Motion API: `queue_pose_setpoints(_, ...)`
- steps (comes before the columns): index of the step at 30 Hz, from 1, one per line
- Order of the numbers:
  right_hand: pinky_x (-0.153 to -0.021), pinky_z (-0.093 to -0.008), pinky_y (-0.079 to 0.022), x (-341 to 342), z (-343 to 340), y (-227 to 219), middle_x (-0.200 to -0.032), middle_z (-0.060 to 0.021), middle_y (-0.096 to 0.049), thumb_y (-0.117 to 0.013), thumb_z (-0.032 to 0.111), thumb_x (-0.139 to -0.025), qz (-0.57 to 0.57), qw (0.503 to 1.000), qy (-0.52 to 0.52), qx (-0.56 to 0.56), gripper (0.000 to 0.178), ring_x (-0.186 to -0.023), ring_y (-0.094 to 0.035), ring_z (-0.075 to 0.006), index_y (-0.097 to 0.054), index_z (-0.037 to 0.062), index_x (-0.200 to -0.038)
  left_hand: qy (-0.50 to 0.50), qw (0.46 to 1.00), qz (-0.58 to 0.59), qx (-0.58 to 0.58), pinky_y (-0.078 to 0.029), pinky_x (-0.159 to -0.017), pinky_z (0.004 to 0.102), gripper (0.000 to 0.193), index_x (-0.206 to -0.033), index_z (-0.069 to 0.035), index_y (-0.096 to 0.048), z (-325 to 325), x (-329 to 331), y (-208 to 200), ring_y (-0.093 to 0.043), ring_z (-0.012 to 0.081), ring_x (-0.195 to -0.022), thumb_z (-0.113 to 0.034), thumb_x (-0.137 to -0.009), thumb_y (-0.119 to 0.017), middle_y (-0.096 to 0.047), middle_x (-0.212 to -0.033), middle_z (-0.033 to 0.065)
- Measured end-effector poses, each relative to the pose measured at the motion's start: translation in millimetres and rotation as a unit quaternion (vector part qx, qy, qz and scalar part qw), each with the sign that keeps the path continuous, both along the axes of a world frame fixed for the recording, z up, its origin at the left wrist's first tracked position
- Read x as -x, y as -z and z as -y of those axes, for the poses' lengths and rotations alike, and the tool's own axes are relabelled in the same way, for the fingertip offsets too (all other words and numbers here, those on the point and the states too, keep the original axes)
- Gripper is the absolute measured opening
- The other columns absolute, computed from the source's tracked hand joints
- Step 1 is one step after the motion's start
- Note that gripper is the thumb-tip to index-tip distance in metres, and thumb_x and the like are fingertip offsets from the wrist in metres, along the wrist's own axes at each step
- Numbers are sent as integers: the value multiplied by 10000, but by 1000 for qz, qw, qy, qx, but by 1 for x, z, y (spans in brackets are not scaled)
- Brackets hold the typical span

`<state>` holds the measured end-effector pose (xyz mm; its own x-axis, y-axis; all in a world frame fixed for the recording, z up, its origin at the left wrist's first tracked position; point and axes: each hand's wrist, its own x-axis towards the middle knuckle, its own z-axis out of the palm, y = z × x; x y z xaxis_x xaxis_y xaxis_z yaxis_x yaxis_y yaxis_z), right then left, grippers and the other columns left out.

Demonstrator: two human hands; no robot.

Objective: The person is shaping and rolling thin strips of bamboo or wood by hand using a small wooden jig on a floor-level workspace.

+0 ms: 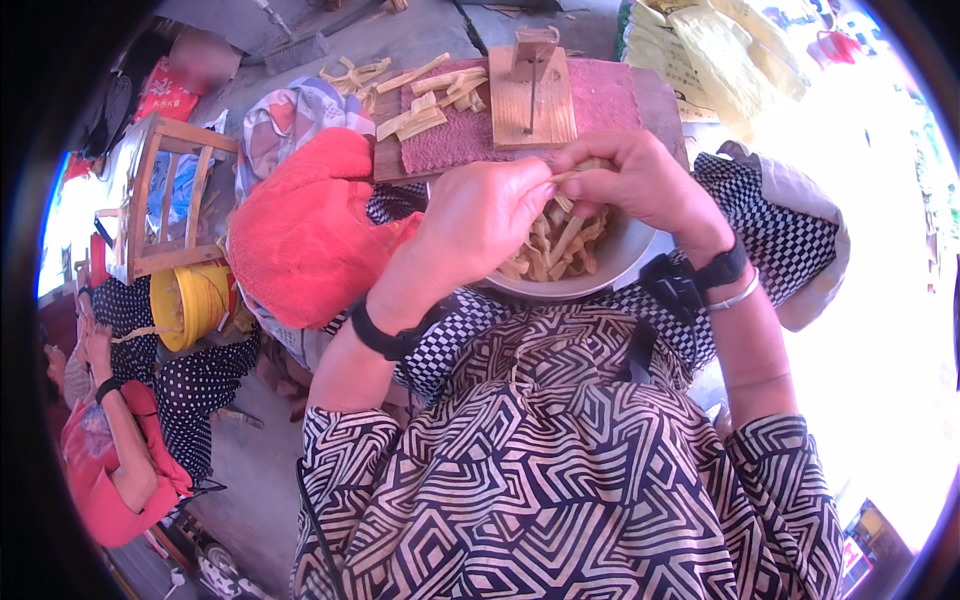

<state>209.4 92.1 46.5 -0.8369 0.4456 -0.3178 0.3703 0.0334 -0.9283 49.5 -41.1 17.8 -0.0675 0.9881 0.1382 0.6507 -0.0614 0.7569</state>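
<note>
Close together over a white bowl [645,262] on my lap, my two hands pinch a pale yellow fibrous strip [568,178]. My left hand [478,212] has its fingertips closed at the strip's left end. Bent fingers of my right hand [640,180] grip it from the other side and cover part of it. Curled strips [560,248] of the same kind lie in the bowl beneath. Just beyond stands a wooden block [508,105] with an upright piece and a thin metal rod, on a dark pink cloth [450,147] over a board.
Flat pale pieces [425,112] lie at the board's left. A red cloth [305,225] sits beside my left arm. Farther left are a wooden chair [190,200], a yellow bucket [185,305] and a seated person [130,440] handling a strip. Yellowish sacks [720,60] lie back right.
</note>
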Motion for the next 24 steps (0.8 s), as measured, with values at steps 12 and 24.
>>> queue_pose_setpoints(12, -530, -223, -414, 13, -18, 26, -656, 14, -562, -568, 137, -898, -6, 990, 69, -125, 176, -569, -498, -63, -638, -8, -971, 4, 983, 154, 99, -368, -557, 226, 190, -850, -4, -583, -39, 48, 14, -423, 51, -620, -169, -924, -524, -475, -651, -38)
queue_pose_setpoints(24, -614, -279, -481, 18, -21, 40, -715, -87, -629, -596, 131, -868, -54, 986, 76, -137, 221, -652, -583, -116, -620, -3, -1041, -55, 975, 181, 121, -397, -584, 221, 165, -933, -16, -582, -45, 52, 29, -466, 52, -647, -174, -910, -542, -526, -696, -32)
